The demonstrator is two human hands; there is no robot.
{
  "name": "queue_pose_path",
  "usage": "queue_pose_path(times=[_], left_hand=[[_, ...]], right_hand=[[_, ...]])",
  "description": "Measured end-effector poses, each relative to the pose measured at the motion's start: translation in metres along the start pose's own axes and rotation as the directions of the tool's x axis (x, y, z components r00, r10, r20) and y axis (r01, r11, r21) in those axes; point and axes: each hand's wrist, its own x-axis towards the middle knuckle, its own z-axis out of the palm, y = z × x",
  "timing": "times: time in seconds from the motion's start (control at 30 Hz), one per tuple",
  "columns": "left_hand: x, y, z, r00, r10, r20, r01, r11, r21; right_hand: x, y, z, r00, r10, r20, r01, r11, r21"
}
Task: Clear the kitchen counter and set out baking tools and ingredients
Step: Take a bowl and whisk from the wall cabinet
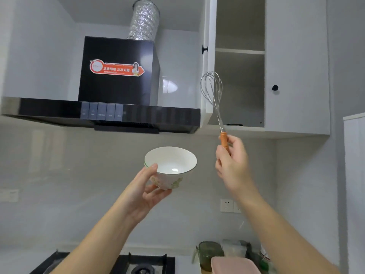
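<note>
Your left grip [144, 191] cradles the bowl [173, 161], thumb on its rim, fingers under its base, open air all round. Your right grip [234, 165] pinches the whisk [224, 139] handle; above it, the wires stand before the open cabinet's [240, 51] bottom edge.

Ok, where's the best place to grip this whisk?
The orange handle, coming from below. The whisk stands nearly upright with its thin wires on top, and the handle is its one thick, solid part. The right hand holds it there, at the lower end.
</note>
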Motion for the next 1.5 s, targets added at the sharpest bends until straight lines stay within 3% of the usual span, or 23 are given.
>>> queue_pose_path(times=[0.17,0.53,0.8,1.0,1.2,1.5], left_hand=[[-0.034,0.014,-0.058,0.995,0.05,-0.085,-0.05,0.999,-0.001],[-0.108,0.002,-0.225,0.913,0.089,-0.398,-0.092,0.996,0.012],[-0.099,0.019,-0.367,0.791,0.088,-0.605,-0.109,0.994,0.001],[-0.114,0.055,-0.473,0.693,0.135,-0.708,-0.132,0.989,0.06],[-0.154,0.111,-0.591,0.592,0.133,-0.795,-0.143,0.988,0.059],[-0.171,0.207,-0.77,0.597,0.059,-0.8,-0.027,0.998,0.053]], right_hand=[[-0.058,0.01,0.044,0.981,0.015,0.192,-0.045,0.987,0.154],[-0.126,0.089,0.193,0.854,0.222,0.471,-0.379,0.885,0.27],[-0.175,0.178,0.361,0.692,0.354,0.63,-0.57,0.803,0.175],[-0.21,0.21,0.493,0.518,0.33,0.789,-0.667,0.733,0.131],[-0.253,0.215,0.626,0.395,0.328,0.858,-0.69,0.723,0.041],[-0.298,0.214,0.777,0.36,0.484,0.797,-0.736,0.673,-0.076]])
